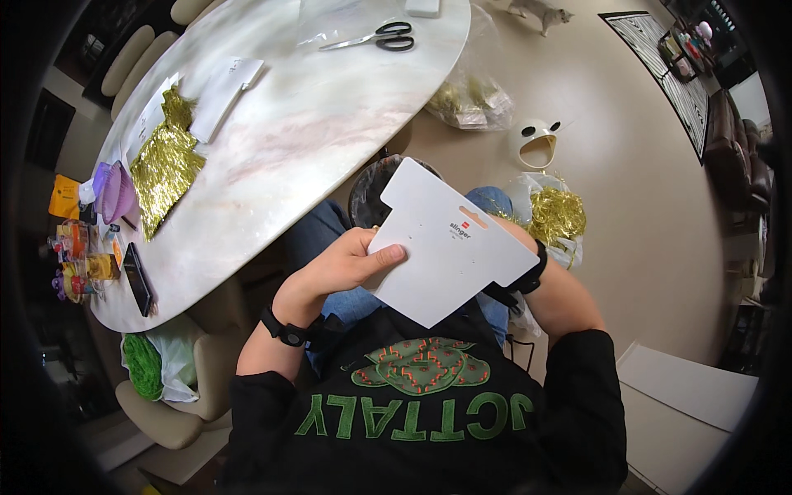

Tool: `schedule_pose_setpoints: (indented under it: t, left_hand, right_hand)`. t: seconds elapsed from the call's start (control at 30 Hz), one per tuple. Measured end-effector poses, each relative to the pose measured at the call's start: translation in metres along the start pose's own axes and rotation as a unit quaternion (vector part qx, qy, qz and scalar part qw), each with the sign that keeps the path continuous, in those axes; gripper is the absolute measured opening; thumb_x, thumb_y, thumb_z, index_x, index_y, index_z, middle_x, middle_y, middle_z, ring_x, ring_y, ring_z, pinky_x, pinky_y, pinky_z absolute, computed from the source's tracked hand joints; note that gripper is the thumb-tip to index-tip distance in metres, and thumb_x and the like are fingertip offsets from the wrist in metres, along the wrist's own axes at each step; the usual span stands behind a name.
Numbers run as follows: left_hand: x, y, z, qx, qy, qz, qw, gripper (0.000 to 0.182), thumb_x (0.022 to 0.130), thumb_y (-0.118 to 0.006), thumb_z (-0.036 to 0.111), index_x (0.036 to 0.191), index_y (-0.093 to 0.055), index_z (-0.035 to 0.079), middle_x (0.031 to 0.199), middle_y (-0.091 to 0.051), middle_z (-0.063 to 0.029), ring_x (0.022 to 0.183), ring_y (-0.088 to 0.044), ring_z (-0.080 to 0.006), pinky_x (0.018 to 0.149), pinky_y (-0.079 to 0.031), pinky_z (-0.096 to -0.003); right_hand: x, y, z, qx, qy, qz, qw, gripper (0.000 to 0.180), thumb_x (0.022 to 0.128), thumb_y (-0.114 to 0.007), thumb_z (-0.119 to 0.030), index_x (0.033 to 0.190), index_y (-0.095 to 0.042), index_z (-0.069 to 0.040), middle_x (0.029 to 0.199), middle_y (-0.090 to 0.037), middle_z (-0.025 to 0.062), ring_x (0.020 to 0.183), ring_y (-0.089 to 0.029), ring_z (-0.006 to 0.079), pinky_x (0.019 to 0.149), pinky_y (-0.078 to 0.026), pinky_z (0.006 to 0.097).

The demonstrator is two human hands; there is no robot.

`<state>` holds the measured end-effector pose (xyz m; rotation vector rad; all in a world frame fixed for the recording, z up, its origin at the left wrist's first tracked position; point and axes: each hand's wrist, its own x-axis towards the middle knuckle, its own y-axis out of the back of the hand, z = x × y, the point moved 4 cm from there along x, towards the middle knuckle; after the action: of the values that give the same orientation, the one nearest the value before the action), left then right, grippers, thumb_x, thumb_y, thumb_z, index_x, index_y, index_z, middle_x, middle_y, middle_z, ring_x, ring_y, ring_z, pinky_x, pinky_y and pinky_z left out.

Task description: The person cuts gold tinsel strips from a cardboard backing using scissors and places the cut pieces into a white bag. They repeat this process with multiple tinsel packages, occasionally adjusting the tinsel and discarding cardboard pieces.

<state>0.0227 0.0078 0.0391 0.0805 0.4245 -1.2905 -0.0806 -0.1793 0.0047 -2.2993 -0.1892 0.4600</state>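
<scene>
My left hand (pixel 352 263) grips a white backing card (pixel 427 272) by its left edge, with the thumb on top. The notched card lies tilted over my lap and has a hanger slot and small printing. My right hand (pixel 515 230) is mostly hidden behind the card's right side, so whether it holds anything cannot be made out. A few gold tinsel strands show beside it. Gold tinsel (pixel 559 213) bulges from a white plastic bag (pixel 523 192) just past my right knee.
The marble table (pixel 297 124) bears scissors (pixel 377 38), a gold tinsel garland (pixel 166 167), white cards (pixel 226 93), a phone (pixel 138 278) and a purple container (pixel 114 193). Green shred (pixel 142 365) sits bagged on a chair (pixel 210 371). A white bin (pixel 533 143) and a cat (pixel 541 13) are on the floor.
</scene>
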Motion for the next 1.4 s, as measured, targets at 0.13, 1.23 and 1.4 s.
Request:
schedule_pose_setpoints:
  t: [0.13,1.23,1.4]
  left_hand:
    - [0.004,0.017,-0.009,0.105,-0.108,0.073,0.986,0.036,0.101,-0.049,0.026,0.120,-0.059,-0.003,0.116,-0.057,-0.0080,0.108,-0.053,-0.0152,0.094,-0.042,-0.0288]
    - [0.059,-0.013,-0.022,0.647,-0.096,0.215,0.725,0.025,0.080,-0.070,0.026,0.072,-0.061,0.003,0.064,-0.063,-0.0153,0.057,-0.066,-0.0298,0.052,-0.053,-0.0375]
    - [0.053,-0.004,-0.011,0.634,-0.095,0.241,0.728,0.034,0.077,-0.074,0.032,0.072,-0.062,0.001,0.064,-0.063,-0.0177,0.058,-0.065,-0.0325,0.052,-0.054,-0.0374]
  right_hand:
    - [0.027,0.021,-0.025,-0.449,0.034,-0.050,0.891,0.026,0.092,-0.063,-0.019,0.112,-0.065,-0.003,0.096,-0.069,0.0018,0.085,-0.061,0.0083,0.074,-0.052,0.0269]
    - [0.042,0.021,0.032,-0.176,0.155,0.264,0.936,0.017,0.097,-0.058,-0.020,0.095,-0.061,-0.003,0.062,-0.055,-0.0018,0.049,-0.043,0.0022,0.045,-0.032,0.0180]
    - [0.046,0.016,0.050,-0.174,0.142,0.259,0.939,0.017,0.096,-0.060,-0.019,0.094,-0.061,-0.002,0.062,-0.057,-0.0017,0.048,-0.043,0.0023,0.044,-0.032,0.0186]
